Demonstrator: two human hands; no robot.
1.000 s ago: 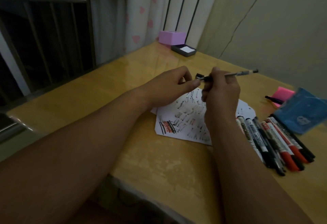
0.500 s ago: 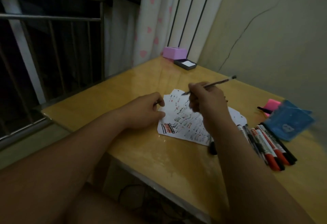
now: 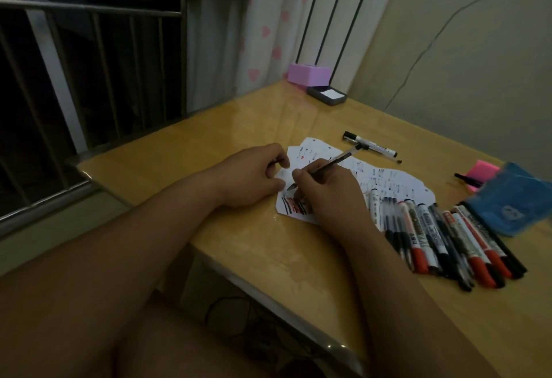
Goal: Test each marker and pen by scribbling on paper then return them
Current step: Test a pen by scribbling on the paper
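Hands meet at the paper's [image 3: 310, 153] left end: the left hand [image 3: 254, 174] lies curled on the sheet's edge, whether around anything I cannot tell, and just beside it the right hand [image 3: 325, 195] grips a pen [image 3: 328, 166], tip down near black and red scribbles. Bare table [image 3: 239, 126] lies open to the left and toward the near edge. To the right, a row of markers and pens [image 3: 448, 234] lies packed against the right wrist, with a blue pouch [image 3: 513, 201] at its far end.
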